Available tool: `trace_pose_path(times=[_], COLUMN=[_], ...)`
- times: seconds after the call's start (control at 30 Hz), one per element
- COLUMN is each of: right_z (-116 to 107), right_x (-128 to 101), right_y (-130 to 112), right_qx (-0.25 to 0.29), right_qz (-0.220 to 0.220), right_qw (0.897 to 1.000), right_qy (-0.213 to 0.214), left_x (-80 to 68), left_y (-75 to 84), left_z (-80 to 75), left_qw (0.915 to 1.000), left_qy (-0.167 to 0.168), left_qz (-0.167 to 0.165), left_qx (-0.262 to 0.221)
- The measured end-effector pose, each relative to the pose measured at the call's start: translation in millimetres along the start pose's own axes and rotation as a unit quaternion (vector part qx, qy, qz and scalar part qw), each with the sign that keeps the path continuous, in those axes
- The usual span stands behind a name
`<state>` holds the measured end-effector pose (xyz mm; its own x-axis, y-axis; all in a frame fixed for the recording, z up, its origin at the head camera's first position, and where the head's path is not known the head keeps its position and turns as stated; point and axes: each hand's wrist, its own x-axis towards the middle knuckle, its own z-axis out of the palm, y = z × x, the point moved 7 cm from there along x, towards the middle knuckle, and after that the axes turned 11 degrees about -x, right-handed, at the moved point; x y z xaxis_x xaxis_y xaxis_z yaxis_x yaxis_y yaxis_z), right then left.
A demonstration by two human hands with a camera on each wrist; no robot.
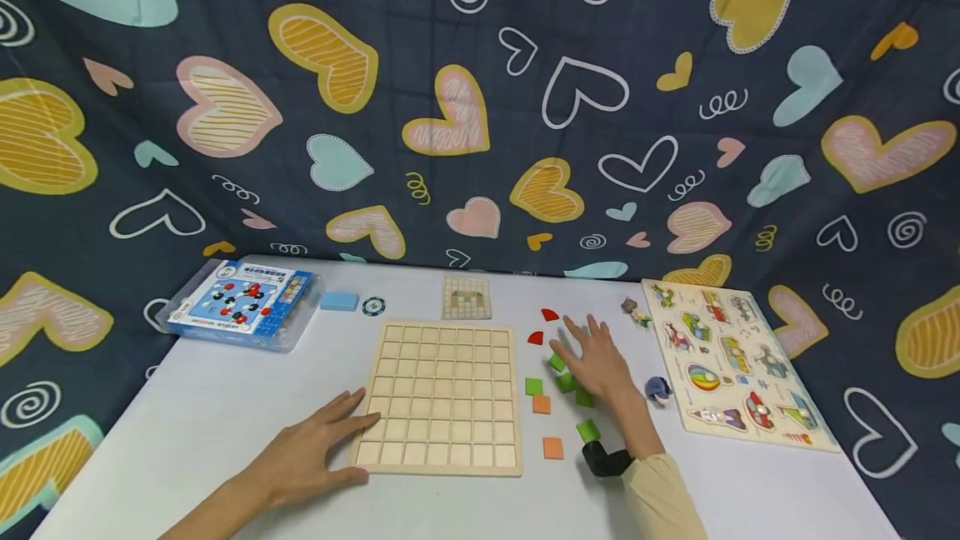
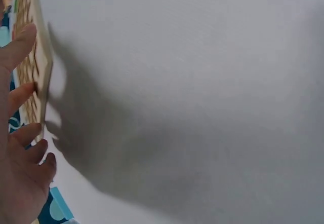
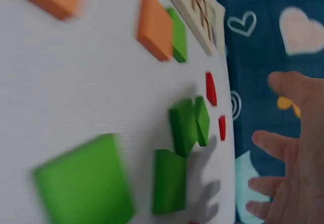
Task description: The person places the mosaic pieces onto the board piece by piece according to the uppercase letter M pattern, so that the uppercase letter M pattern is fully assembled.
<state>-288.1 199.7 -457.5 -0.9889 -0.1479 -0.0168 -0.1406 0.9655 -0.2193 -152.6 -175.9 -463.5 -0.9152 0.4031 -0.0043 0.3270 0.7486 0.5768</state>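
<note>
Tiles of green [image 1: 564,382] lie scattered on the white tabletop [image 1: 225,407] just right of the wooden grid board [image 1: 442,394], and our right hand [image 1: 596,361] hovers over them with fingers [image 3: 273,143] spread and released, grasping nothing. We judge these small squares to be light, stiff and smooth, easy to slide, best pinched by two opposite edges since they lie flat. Orange tiles [image 1: 542,404] and two red quarter-round pieces [image 1: 550,315] lie near them. Our left hand [image 1: 315,452] rests flat with relaxed fingers [image 2: 23,95] against the near left corner of the board, steadying it; the board looks thin and rigid, light enough to shift if nudged. Farther off sit a pattern card [image 1: 466,297], a blue box [image 1: 240,302], a pale blue block [image 1: 339,300] and a picture puzzle board [image 1: 738,361] to the right. Behind the tabletop hangs a dark cloth [image 1: 480,90] printed with hearts and spirals.
</note>
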Motion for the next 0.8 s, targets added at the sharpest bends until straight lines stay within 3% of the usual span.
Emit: trace_pose_path(times=[0.23,0.33,0.47,0.63,0.8], right_z=[-3.2,-3.6,-0.4,8.8,14.4], right_x=[28.3,35.9,40.8,45.1,47.5], right_y=[3.1,3.6,6.2,12.2,17.8], right_qx=[0.118,0.157,0.218,0.294,0.317], right_qz=[-0.014,0.001,0.033,0.067,0.096], right_qw=[0.993,0.987,0.974,0.952,0.941], right_qy=[0.025,0.040,0.053,0.057,0.065], left_x=[2.3,3.3,4.2,4.0,2.9], left_y=[-1.0,-1.1,-0.6,2.2,3.7], left_z=[0.9,1.5,3.1,2.2,0.4], left_qw=[0.9989,0.9980,0.9963,0.9904,0.9820], left_qy=[0.012,0.010,0.010,0.026,0.033], left_qz=[0.045,0.060,0.083,0.134,0.184], left_qx=[-0.002,-0.016,-0.022,-0.020,-0.023])
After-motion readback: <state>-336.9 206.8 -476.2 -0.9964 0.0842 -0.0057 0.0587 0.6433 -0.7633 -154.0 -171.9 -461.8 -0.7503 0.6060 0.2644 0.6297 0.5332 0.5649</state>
